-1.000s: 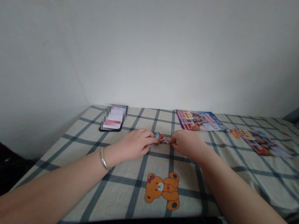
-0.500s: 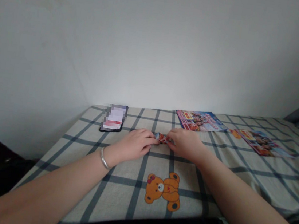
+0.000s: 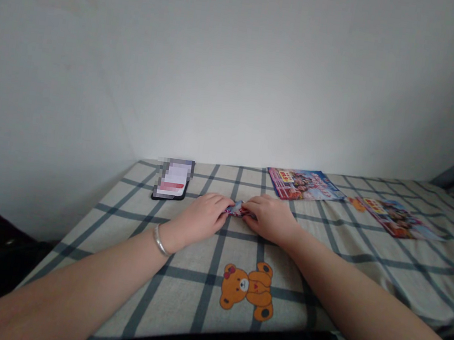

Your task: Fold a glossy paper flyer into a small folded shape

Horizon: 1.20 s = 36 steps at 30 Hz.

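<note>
A small folded piece of printed paper, coloured blue, white and red, lies between my two hands on the checked cloth. My left hand, with a silver bangle at its wrist, has its fingers closed on the paper's left end. On the other side, my right hand pinches the right end with thumb and fingers. Both hands rest low over the cloth, and their fingertips cover much of the paper.
A phone with a lit, partly blurred screen lies to the left. Two colourful printed flyers, a nearer-the-wall flyer and a right-hand flyer, lie at the right. A white wall rises behind. A printed bear decorates the cloth.
My right hand has shifted slightly left, closer to my left hand. The folded paper has turned a little between the fingers, and less of it shows.
</note>
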Each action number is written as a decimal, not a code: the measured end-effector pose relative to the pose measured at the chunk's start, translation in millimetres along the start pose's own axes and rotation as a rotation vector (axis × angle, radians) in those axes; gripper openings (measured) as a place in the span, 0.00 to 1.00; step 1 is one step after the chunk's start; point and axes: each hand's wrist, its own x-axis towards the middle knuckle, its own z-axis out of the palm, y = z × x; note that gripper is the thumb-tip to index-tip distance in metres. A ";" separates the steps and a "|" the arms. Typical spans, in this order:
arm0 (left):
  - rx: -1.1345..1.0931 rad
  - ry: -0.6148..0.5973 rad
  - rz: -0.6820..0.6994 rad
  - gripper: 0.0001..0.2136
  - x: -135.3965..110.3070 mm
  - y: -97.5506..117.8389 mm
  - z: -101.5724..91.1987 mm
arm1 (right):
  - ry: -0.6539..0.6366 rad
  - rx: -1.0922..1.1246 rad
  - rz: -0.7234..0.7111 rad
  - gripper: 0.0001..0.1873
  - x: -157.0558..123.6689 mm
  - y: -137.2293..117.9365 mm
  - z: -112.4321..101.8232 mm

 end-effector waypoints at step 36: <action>-0.432 0.240 -0.266 0.16 8.2 1.9 17.6 | 0.171 0.320 0.100 0.15 11.1 -22.3 14.5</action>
